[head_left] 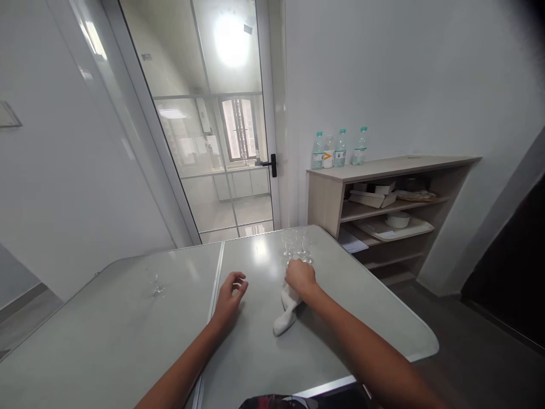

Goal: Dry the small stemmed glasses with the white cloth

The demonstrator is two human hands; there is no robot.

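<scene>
My left hand [230,294] hovers over the table [140,341] near its metal seam, fingers loosely curled with a gap between thumb and fingertips, holding nothing. My right hand [300,277] is closed at the near side of a cluster of small clear stemmed glasses [298,243]. Its fingertips are hidden behind the back of the hand, so what they grip cannot be seen. A crumpled white cloth [289,309] lies on the tabletop just below that hand, partly covered by it. Far to the left, a single clear stemmed glass [157,287] stands apart.
Beyond the table's right edge is a wooden shelf unit [326,196] with several plastic bottles [339,149] on top. Boxes and a white bowl [397,220] sit on its shelves. A glass door [213,170] with a black handle [273,165] stands behind the table.
</scene>
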